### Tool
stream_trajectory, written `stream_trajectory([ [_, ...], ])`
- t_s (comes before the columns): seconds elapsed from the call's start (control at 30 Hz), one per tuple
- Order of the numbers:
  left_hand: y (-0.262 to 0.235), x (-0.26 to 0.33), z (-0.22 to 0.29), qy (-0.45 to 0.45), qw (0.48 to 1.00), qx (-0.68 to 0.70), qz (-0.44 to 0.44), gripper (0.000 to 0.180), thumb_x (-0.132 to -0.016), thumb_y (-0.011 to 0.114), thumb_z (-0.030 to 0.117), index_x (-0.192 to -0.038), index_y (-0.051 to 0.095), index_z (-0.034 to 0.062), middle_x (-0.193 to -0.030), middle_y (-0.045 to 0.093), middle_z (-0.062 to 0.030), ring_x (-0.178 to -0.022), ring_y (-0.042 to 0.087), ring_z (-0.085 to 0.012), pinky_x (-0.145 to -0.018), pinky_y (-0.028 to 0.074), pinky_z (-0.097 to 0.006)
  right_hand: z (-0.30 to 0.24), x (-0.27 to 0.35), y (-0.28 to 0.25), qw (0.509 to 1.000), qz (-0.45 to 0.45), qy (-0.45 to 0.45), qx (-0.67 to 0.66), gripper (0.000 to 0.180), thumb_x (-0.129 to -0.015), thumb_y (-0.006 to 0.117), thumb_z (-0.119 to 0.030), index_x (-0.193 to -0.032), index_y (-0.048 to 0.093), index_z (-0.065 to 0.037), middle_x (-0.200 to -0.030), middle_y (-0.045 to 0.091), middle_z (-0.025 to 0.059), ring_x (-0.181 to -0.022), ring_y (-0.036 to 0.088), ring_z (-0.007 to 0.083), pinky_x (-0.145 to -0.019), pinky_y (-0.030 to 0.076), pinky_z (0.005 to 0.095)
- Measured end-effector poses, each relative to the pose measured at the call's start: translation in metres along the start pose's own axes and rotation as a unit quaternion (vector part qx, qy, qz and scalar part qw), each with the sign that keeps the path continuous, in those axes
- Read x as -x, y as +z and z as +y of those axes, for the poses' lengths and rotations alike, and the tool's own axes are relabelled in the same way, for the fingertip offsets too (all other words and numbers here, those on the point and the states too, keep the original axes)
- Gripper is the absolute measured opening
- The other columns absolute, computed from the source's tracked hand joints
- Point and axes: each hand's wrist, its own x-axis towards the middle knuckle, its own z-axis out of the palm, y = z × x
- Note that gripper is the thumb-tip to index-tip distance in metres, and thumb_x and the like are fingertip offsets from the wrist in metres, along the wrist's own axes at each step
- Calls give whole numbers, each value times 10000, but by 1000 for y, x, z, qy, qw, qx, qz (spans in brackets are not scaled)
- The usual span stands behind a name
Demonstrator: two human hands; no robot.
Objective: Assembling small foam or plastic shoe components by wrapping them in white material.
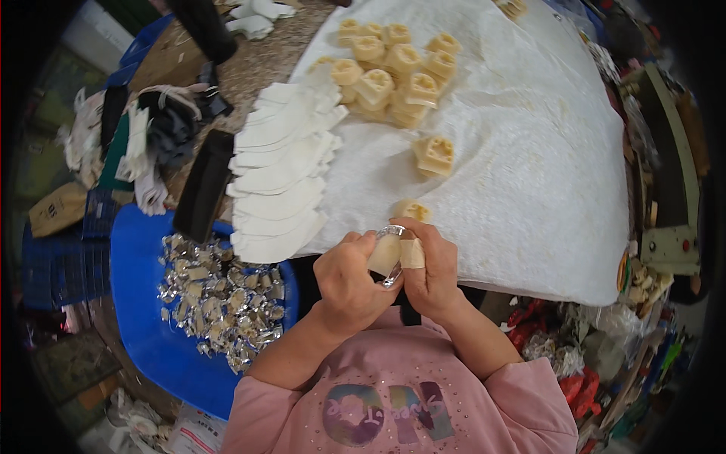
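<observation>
In front of my chest, both hands hold a small curved piece (386, 256) with a cream inner face and a shiny silver edge. My left hand (344, 278) grips its left side with curled fingers. My right hand (432, 268) pinches the other side, and a beige strip (412, 254) wraps its thumb. Just beyond my fingers lies a cream cup-shaped piece (412, 210), partly hidden by my right hand. Farther off stands another small cream stack (435, 156). My fingers cover part of the held piece.
A white sheet covers the table (529, 189), with several stacked cream pieces (401, 59) at its far side. Overlapping white curved sheets (280, 174) line its left. A blue tub (166, 356) of silver-and-beige pieces (219, 303) stands at lower left, beside a black tray (204, 185).
</observation>
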Motion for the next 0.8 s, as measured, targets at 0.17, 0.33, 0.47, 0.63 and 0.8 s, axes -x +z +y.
stream_trajectory([
  [0.17, -34, 7, -27, -63, 998, 18, -17, 537, -592, 824, 88, -1007, 507, -39, -804, 584, -160, -636, 612, -281, -523, 487, -327, -15, -33, 8, 994, -93, -56, -2, 307, -829, 546, -51, -1133, 529, -13, -860, 548, 159, -785, 559, 354, -694, 455, 411],
  [0.33, -97, 44, -69, -204, 968, -149, -4, 503, -641, 739, 41, -1092, 518, 4, -988, 521, -143, -895, 537, -270, -797, 439, -350, -11, -77, 9, 987, -113, -98, 57, 324, -771, 565, 10, -1095, 551, 8, -932, 533, 162, -884, 532, 338, -745, 449, 402],
  [0.47, -156, 80, -92, -291, 910, -289, 60, 459, -695, 677, 40, -1124, 520, 7, -1073, 493, -144, -1001, 491, -284, -896, 387, -381, -6, -104, 15, 964, -105, -144, 198, 297, -716, 553, 44, -1011, 580, 29, -958, 541, 156, -942, 501, 327, -824, 441, 408],
  [0.63, -169, 76, -94, -261, 874, -390, 123, 497, -691, 629, -2, -1175, 520, 25, -1110, 469, -139, -1032, 455, -309, -949, 329, -427, -1, -127, 29, 969, -73, -88, 220, 226, -714, 574, 16, -938, 585, 29, -933, 548, 160, -946, 515, 332, -794, 454, 411],
  [0.8, -103, 16, -67, -153, 980, -127, -17, 380, -671, 626, -24, -1047, 587, 17, -1099, 535, -145, -1045, 504, -305, -920, 394, -393, 12, -138, 50, 949, -70, -82, 297, 146, -704, 598, -14, -845, 571, 15, -900, 549, 149, -935, 523, 321, -765, 471, 413],
])
